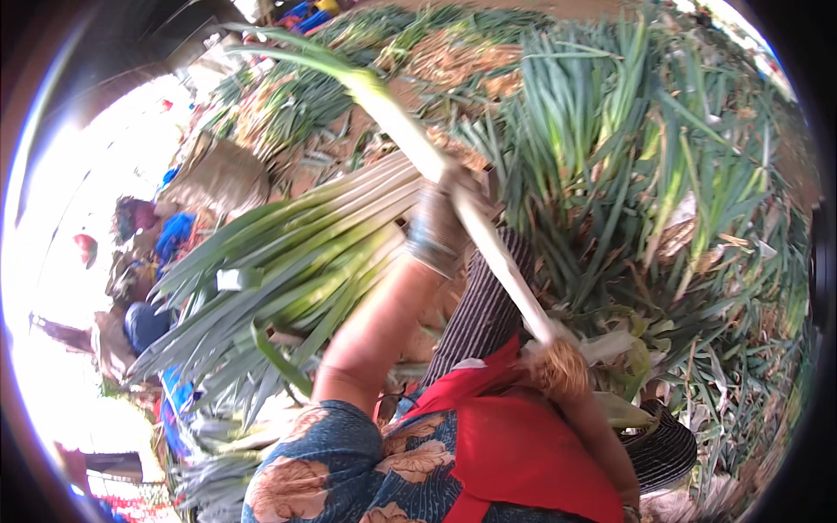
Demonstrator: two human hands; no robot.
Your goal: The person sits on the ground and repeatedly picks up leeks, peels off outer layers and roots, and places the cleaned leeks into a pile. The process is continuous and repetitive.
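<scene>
A long white leek (397, 122), green-leaved at upper left and tan-rooted at lower right, slants through the left hand (446, 213)

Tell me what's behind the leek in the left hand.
Behind the leek, other leeks and a striped trouser leg partly show; whatever it and the left hand cover cannot be seen.

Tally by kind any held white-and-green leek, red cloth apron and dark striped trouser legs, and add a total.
Long white-and-green leek, in the left hand: 1
Red cloth apron: 1
Dark striped trouser legs: 2
Total: 4
</scene>
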